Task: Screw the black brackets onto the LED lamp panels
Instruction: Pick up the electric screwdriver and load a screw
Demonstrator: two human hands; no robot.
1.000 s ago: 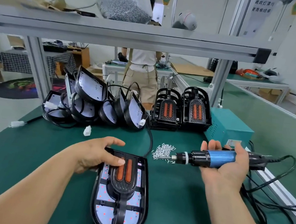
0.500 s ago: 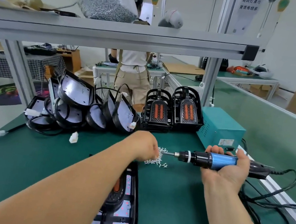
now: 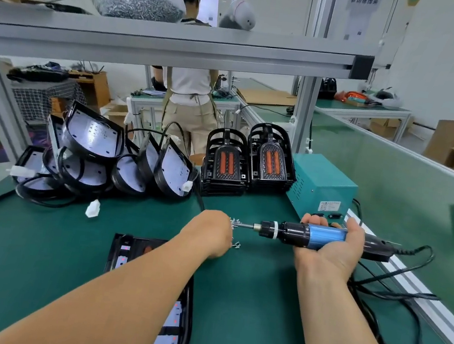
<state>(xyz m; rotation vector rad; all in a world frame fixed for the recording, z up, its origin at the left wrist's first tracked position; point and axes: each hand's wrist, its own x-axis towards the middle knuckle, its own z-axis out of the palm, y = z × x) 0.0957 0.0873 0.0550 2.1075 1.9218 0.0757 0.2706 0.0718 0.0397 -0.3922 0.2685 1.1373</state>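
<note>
**Right hand.** My right hand (image 3: 327, 253) lies palm up at 3 o'clock of the work area. Its fingers are curled round the blue barrel of the electric screwdriver (image 3: 308, 236). The tool lies level, with its bit pointing to 9 o'clock. Its black cable (image 3: 396, 282) trails off toward 4 o'clock.

**Left hand.** My left hand (image 3: 209, 234) is knuckles-up over the loose screws (image 3: 236, 221), and the bit tip reaches that same scatter. The fingers are turned down and away from the camera. I cannot tell whether they pinch a screw or close on nothing.

**Work piece.** The LED lamp panel (image 3: 126, 249) lies flat on the green bench mat (image 3: 36, 250), at 6 o'clock of my left hand. My left forearm crosses it and hides most of it, so only its top edge and lower right rim show.

**Stock.**
- Two stacks of black brackets (image 3: 224, 171) stand side by side at 12 o'clock.
- A heap of unfitted panels (image 3: 93, 151), with cables and white plugs, lies at 10 o'clock.
- A teal control box (image 3: 322, 183) sits at 1 o'clock, just beside the right-hand stack.
</note>
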